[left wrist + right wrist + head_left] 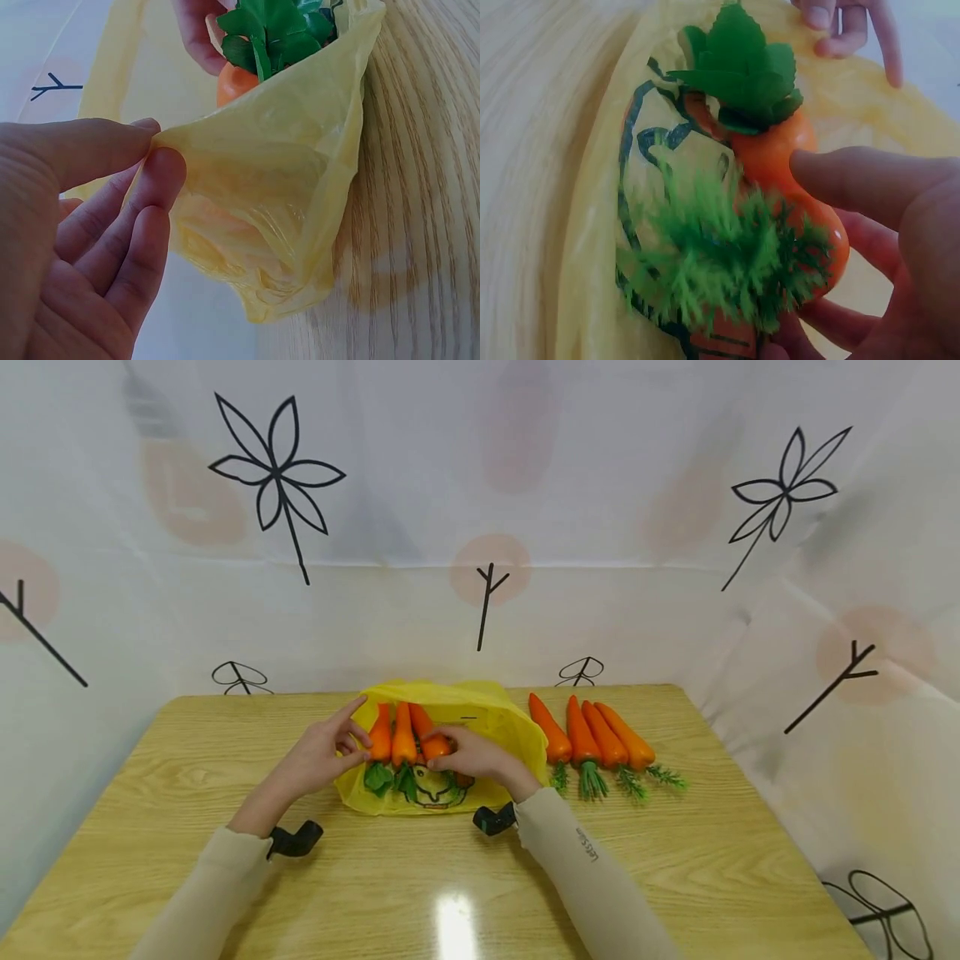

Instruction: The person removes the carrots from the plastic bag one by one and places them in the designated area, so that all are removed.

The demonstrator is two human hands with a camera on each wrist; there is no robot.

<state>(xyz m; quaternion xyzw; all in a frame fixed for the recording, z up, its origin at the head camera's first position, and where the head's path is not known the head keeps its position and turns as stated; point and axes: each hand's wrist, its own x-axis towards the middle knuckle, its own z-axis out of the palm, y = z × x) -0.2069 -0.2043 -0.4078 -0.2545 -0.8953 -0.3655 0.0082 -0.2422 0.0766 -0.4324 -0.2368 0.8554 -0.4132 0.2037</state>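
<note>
A yellow plastic bag point(517, 747) lies on the table with its mouth spread wide. Several toy carrots with green tops sit inside, among them a left one point(381, 739) and a middle one point(403, 739). My left hand point(322, 756) pinches the bag's edge between thumb and index finger, as the left wrist view shows. Reaching into the bag, my right hand point(476, 753) grips a carrot point(825, 240) with a feathery green top, thumb on the near side and fingers around the far side. A leafy-topped carrot point(780, 146) lies right beside it.
To the right of the bag, several more carrots point(587, 739) lie in a row on the wooden table point(360, 893). White patterned fabric point(405, 610) hangs behind the table and along its sides. Black straps with dark pieces point(298, 841) sit at both wrists.
</note>
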